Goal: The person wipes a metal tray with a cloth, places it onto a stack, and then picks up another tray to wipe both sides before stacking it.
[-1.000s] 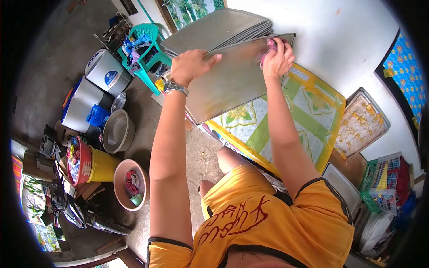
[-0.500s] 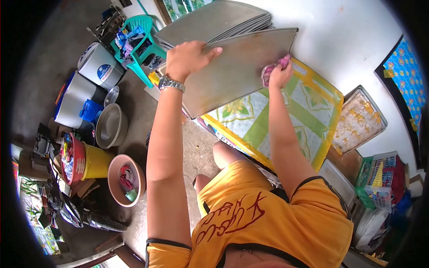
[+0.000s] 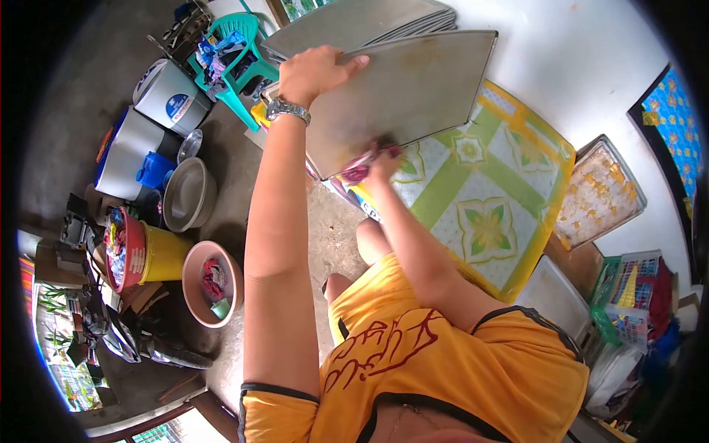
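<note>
A large flat metal tray (image 3: 413, 88) stands tilted over the table. Along its upper left edge, my left hand (image 3: 316, 74) grips it, thumb on the face towards me and the other fingers hidden behind. A watch (image 3: 288, 110) is on that wrist. My right hand (image 3: 382, 166), blurred by motion, is closed on a pink and purple cloth (image 3: 357, 171) at the tray's lower edge, near its bottom left corner. Behind the tray lies a stack of similar metal trays (image 3: 332, 26).
A green, white and yellow patterned cover (image 3: 436, 199) lies on the table. Another tray with orange-yellow patches (image 3: 598, 193) leans on the white wall. Plastic baskets (image 3: 628, 295) stand at right. On the left floor are a pink basin (image 3: 193, 295), a grey basin (image 3: 203, 199) and a green chair (image 3: 244, 74).
My right hand has swept the cloth left and down, from the tray's right side to its lower left edge. My left hand keeps its grip; the tray's right end sits slightly differently.
</note>
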Motion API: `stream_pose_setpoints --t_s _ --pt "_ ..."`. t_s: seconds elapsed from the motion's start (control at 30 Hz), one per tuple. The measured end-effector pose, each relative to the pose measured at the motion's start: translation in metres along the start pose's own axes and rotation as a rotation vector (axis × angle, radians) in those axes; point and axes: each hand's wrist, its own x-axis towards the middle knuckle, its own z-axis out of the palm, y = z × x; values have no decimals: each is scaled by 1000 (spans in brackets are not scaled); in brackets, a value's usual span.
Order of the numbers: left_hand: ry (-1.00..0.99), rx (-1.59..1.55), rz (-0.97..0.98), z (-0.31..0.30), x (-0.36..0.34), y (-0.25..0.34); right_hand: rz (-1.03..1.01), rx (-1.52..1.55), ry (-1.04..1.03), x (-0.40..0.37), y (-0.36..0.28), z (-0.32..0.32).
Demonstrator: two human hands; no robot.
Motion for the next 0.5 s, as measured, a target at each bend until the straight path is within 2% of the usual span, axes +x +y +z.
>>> stream_pose_setpoints --t_s 0.03,0.07,0.1,0.17,0.2,0.23,0.27,0.3,0.37,0.4,0.47,0.5 --pt "-11 21 -13 -2 -1 2 -153 -188 13 -16 51 -3" --pt "34 21 -7 1 -2 2 233 -116 13 -83 6 18" --pt "78 18 0 5 -3 0 449 -140 -22 -86 81 10" --pt "113 25 12 9 -9 1 949 -176 -663 -141 31 12" --pt "108 39 14 7 -13 2 973 -160 -715 -154 65 15" --pt "105 54 14 5 -17 3 888 -267 -748 -176 5 20" --pt "113 63 18 4 -21 4 827 -315 -828 -182 -18 23" --pt "119 70 19 6 -26 5 767 -366 -905 -185 -29 18" --pt "155 94 37 9 -36 9 841 -392 -1058 -157 -38 -4" --pt "184 113 52 11 -43 11 840 -376 -1008 -139 -32 -15" --pt "251 125 95 14 -60 19 767 -423 -933 -104 -89 -30" --pt "289 116 120 15 -72 23 721 -340 -959 -73 -89 -47"
